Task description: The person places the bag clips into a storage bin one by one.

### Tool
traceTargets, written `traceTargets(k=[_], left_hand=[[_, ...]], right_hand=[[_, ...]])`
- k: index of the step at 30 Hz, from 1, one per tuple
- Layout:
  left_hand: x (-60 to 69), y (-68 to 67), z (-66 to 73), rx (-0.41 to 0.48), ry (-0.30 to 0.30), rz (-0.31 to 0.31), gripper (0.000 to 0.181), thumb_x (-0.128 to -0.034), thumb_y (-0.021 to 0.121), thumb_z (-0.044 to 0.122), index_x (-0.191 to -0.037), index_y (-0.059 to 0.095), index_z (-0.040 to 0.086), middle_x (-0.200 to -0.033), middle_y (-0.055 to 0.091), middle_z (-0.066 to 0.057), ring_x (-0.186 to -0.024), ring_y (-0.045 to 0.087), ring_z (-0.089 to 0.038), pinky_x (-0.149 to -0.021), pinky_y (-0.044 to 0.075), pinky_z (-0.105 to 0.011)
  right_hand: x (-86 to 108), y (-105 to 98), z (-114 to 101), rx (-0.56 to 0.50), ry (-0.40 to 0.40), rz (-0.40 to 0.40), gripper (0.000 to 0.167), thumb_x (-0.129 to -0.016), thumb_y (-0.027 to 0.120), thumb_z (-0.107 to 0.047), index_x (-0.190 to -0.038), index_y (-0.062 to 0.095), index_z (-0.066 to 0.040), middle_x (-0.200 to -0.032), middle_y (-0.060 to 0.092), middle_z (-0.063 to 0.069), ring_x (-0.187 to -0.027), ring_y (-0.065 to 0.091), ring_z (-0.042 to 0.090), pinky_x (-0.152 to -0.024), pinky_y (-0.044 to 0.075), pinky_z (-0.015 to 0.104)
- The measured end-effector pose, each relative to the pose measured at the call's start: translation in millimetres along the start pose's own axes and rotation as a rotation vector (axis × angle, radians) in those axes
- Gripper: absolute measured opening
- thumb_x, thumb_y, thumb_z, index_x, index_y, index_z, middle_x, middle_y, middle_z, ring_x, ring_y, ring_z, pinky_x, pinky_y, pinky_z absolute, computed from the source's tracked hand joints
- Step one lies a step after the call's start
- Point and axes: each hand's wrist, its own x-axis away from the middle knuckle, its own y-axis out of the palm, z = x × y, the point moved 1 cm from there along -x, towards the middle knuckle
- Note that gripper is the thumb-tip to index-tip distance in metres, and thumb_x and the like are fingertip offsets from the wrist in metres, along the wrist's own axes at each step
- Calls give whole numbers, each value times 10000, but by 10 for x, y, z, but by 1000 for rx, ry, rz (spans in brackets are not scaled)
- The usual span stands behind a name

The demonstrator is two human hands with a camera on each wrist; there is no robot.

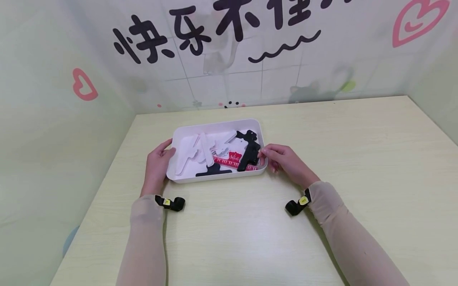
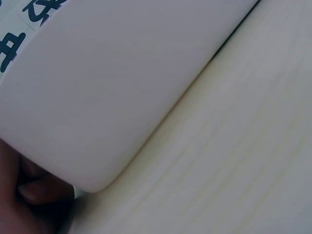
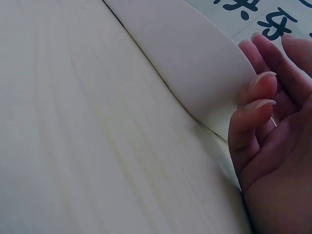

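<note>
A shallow white tray (image 1: pixel 214 179) stands on the table. My left hand (image 1: pixel 157 163) holds its left end, thumb at the rim; in the left wrist view curled fingers (image 2: pixel 46 187) show beside the tray's corner. At the right end is my right hand (image 1: pixel 286 161), fingers loosely bent and touching or very near the rim; in the right wrist view its fingers (image 3: pixel 253 122) are beside the tray wall (image 3: pixel 195 63). Inside lie several white flat pieces (image 1: pixel 205 149), black pieces (image 1: pixel 249 153), a wide black clip-like piece (image 1: pixel 214 170) and a red strip with a piano-key pattern (image 1: pixel 229 162).
The pale wooden table (image 1: pixel 232 238) extends around the tray. Behind it hangs a printed cloth (image 1: pixel 232 87) with large black characters. Each sleeve's cuff carries a small black wrist camera, one on the left (image 1: pixel 171 203) and one on the right (image 1: pixel 297 203).
</note>
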Motion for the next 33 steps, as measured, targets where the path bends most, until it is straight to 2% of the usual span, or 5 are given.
traceTargets(k=[12,17,24,28,33], left_hand=[[-5,-21,-40,25,2,23,418,-870,557,364,-1278,491,305,-891,496,-38,-741,469,-140,-583,431,-200],[-32,-25,-57,13,52,24,426,-865,545,408,-1271,505,284,-966,548,-64,-800,519,-146,-644,455,-230],[-50,-25,-72,20,89,18,437,-872,501,456,-1252,531,242,-1257,504,22,-1097,471,-113,-886,400,-305],[-43,-13,-71,50,83,7,418,-881,507,428,-1255,528,243,-1277,484,32,-1123,451,-115,-905,393,-322],[-40,-5,-69,57,73,9,419,-886,504,413,-1265,519,235,-1286,476,33,-1120,449,-105,-899,397,-313]], right_hand=[[-20,0,-35,2,4,-3,344,-896,524,-320,-983,586,7,-817,572,89,-577,435,153,-485,364,231],[1,-15,-17,-27,-1,-7,387,-897,519,-335,-1021,565,28,-816,562,94,-583,446,165,-500,349,239],[42,-123,43,-239,-32,18,473,-908,515,-279,-1092,441,151,-810,568,83,-594,473,150,-479,375,217],[50,-238,15,-323,-53,47,504,-909,517,-263,-1111,383,179,-819,559,91,-640,485,151,-501,411,207],[65,-373,-24,-326,-44,76,471,-920,496,-261,-1117,394,155,-840,546,93,-675,492,169,-509,415,208]])
